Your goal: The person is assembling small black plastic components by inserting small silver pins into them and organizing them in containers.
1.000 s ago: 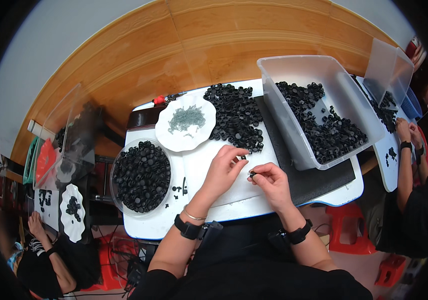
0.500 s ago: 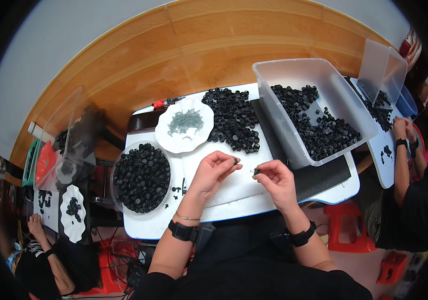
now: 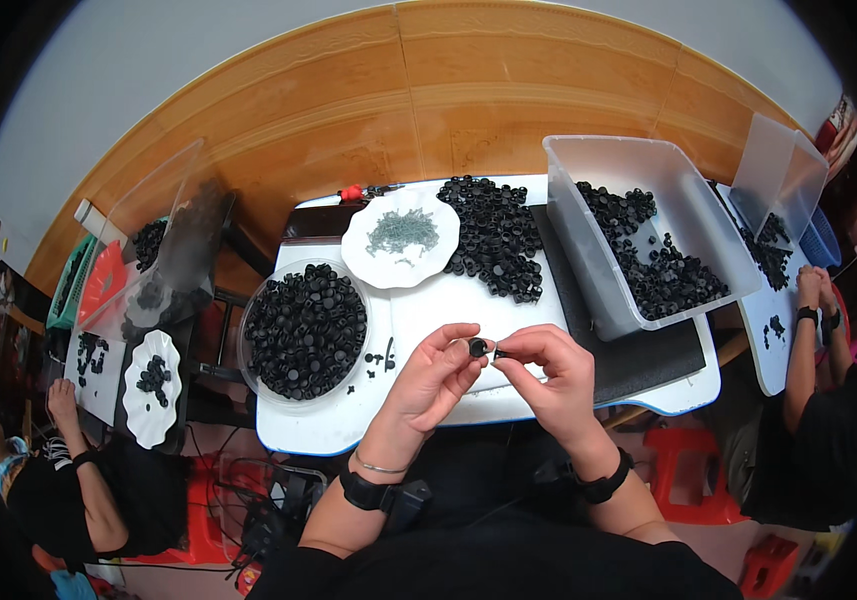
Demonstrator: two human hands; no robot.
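Above the near part of the white work board point(image 3: 418, 405), my two hands almost meet. A round black plastic cap point(image 3: 477, 347), its hollow side visible, is pinched in the fingertips of my left hand point(image 3: 426, 385). My right hand point(image 3: 558, 380) pinches a small dark piece point(image 3: 500, 353) against the cap's right side; a pale tip shows between them. Whether they touch is too small to tell. Beyond my hands is a white scalloped plate point(image 3: 366, 270) bearing small translucent pieces point(image 3: 402, 232). A heap of black caps point(image 3: 488, 235) lies to its right.
A round clear tub point(image 3: 249, 380) full of black caps stands at left, with loose black bits point(image 3: 378, 362) beside it. A large translucent bin point(image 3: 578, 245) partly filled with black parts sits on a dark mat point(image 3: 648, 365) at right. Co-workers' hands point(image 3: 64, 405) show on both sides.
My hands have come together from apart, and the left one now shows the cap's hollow side. The whole view has shifted slightly, with the board sitting further right.
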